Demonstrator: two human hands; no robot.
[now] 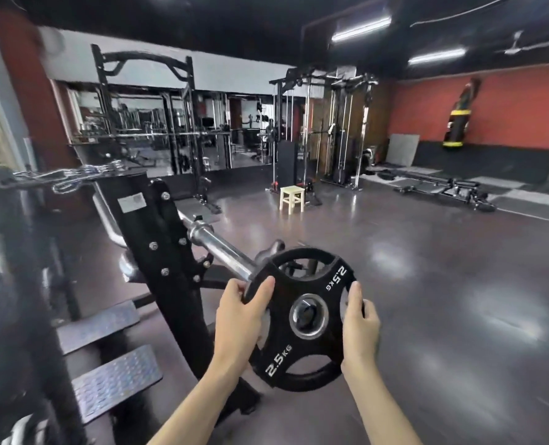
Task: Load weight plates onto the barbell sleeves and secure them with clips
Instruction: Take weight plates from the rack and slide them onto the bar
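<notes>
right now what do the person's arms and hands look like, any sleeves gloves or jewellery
Both forearms are bare as far as the frame shows, with no sleeves in view. The left hand and right hand wear no gloves, and no rings, watch or wristbands are visible.

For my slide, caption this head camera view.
Both hands align a 2.5 kg plate with the barbell sleeve.

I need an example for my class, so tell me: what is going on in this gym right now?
A person holds a black 2.5 kg weight plate with both hands, left hand on one rim and right hand on the other. The plate's centre hole is lined up at the end of the chrome barbell sleeve, which rests on a black rack. No clip on the sleeve can be made out.
</notes>
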